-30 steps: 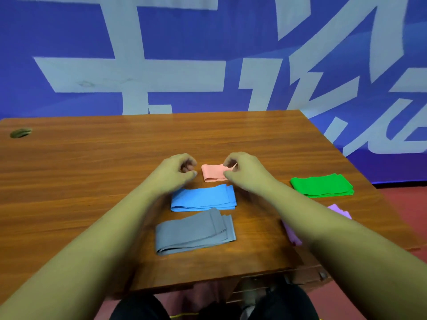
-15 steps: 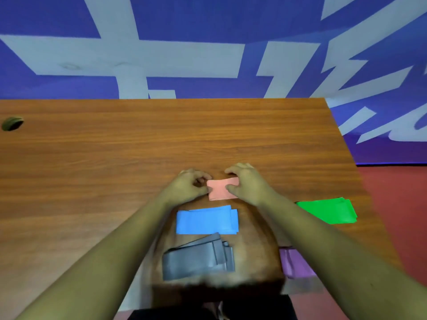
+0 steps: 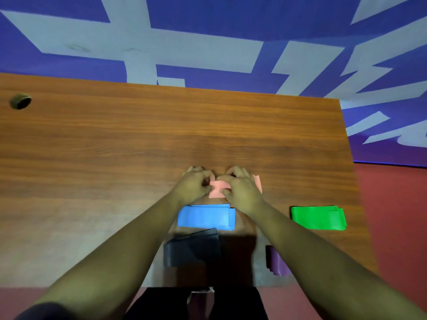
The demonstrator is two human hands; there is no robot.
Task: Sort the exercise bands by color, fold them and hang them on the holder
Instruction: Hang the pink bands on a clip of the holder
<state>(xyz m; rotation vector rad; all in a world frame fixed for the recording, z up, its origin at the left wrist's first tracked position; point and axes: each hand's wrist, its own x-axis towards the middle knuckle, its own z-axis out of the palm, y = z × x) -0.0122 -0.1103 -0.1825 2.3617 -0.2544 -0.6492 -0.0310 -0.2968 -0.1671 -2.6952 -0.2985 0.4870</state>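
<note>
A folded pink band (image 3: 218, 188) lies on the wooden table (image 3: 138, 139). My left hand (image 3: 193, 184) pinches its left end and my right hand (image 3: 240, 190) presses its right part, with a pink corner showing past the knuckles. Just in front of the hands lies a folded blue band (image 3: 205, 217). Nearer to me sits a folded grey band (image 3: 191, 248) in shadow. A folded green band (image 3: 317, 217) rests at the right. A purple band (image 3: 276, 262) is partly hidden under my right forearm. No holder is in view.
A round cable hole (image 3: 20, 101) sits at the table's far left. The table's right edge runs close behind the green band, with red floor (image 3: 392, 215) beyond. A blue wall with white lettering (image 3: 208, 42) stands behind the table.
The view has tilted downward and both hands have closed in over the pink band, which now shows less between them. The other bands lie where they were.
</note>
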